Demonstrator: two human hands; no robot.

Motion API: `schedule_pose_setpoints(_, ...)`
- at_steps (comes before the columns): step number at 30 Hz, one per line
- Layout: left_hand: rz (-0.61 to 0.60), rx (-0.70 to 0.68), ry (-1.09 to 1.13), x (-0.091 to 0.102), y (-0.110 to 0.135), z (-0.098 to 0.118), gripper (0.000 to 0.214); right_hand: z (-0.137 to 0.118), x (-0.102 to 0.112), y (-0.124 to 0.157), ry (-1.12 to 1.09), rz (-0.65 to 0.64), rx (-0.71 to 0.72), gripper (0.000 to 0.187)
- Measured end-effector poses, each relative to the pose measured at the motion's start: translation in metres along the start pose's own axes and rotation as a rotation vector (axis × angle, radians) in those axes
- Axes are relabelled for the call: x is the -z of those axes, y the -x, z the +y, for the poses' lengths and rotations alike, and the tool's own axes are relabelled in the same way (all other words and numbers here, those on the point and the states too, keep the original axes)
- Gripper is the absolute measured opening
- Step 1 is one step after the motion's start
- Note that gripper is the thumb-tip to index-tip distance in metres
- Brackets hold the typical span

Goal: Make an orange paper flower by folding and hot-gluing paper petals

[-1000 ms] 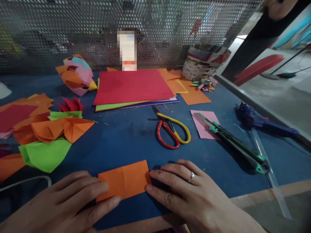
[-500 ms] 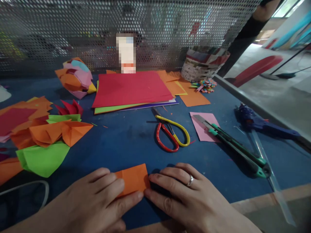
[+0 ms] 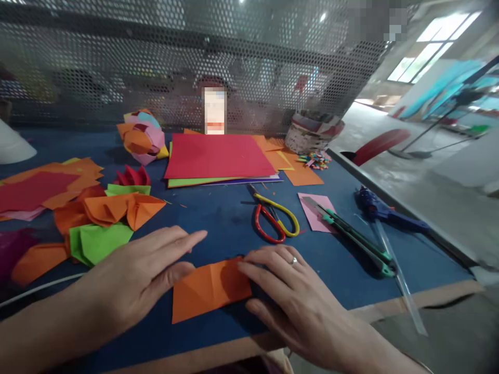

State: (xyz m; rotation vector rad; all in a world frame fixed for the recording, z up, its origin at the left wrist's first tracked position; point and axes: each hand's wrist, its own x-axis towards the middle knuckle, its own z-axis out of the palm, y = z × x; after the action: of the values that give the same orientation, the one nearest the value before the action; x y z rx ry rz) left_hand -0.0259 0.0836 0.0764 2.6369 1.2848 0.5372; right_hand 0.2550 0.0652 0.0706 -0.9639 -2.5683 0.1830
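A folded orange paper strip [image 3: 212, 284], with a crease across its middle, lies near the table's front edge. My left hand [image 3: 152, 275] is open over its left end, fingers stretched forward and thumb tip close to the upper left corner. On the right end rest the fingertips of my right hand [image 3: 284, 291], which wears a ring; its thumb is apart, near the lower right corner. Beyond the strip lie scissors [image 3: 276, 217] with red and yellow handles. A green utility knife [image 3: 351, 234] lies partly on a pink paper square [image 3: 314, 222].
Folded orange and green paper pieces [image 3: 105, 215] lie at left, before a patchwork paper ball [image 3: 142, 136]. A red sheet [image 3: 222, 156] tops the paper stack at the back. At right are a blue glue gun [image 3: 384, 210], a clear stick [image 3: 401, 291] and a woven basket [image 3: 312, 132].
My left hand has lifted off the strip, its fingers opening and straightening. More of the strip shows, its right end now beneath my right fingertips. The camera view has shifted.
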Motion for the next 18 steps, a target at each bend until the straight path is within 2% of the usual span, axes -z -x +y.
schedule_pose_setpoints(6, -0.030, 0.189, 0.224, 0.002, -0.004, -0.009, 0.043, -0.011, -0.003, -0.035, 0.090, -0.110, -0.010, 0.056)
schedule_pose_setpoints(11, 0.026, 0.184, 0.305, 0.001, 0.000, -0.013, 0.042, -0.019, -0.003, -0.053, 0.180, -0.216, 0.041, 0.059)
schedule_pose_setpoints(13, 0.039, 0.198, 0.322, 0.001, 0.001, -0.013, 0.042, -0.021, -0.002, -0.058, 0.207, -0.237, 0.053, 0.053)
schedule_pose_setpoints(17, 0.048, 0.218, 0.432, 0.002, -0.002, -0.013, 0.049, -0.024, 0.003, -0.071, 0.248, -0.323, 0.142, 0.009)
schedule_pose_setpoints(18, 0.058, 0.227, 0.471, 0.002, -0.003, -0.013, 0.051, -0.025, 0.004, -0.076, 0.238, -0.339, 0.175, 0.004)
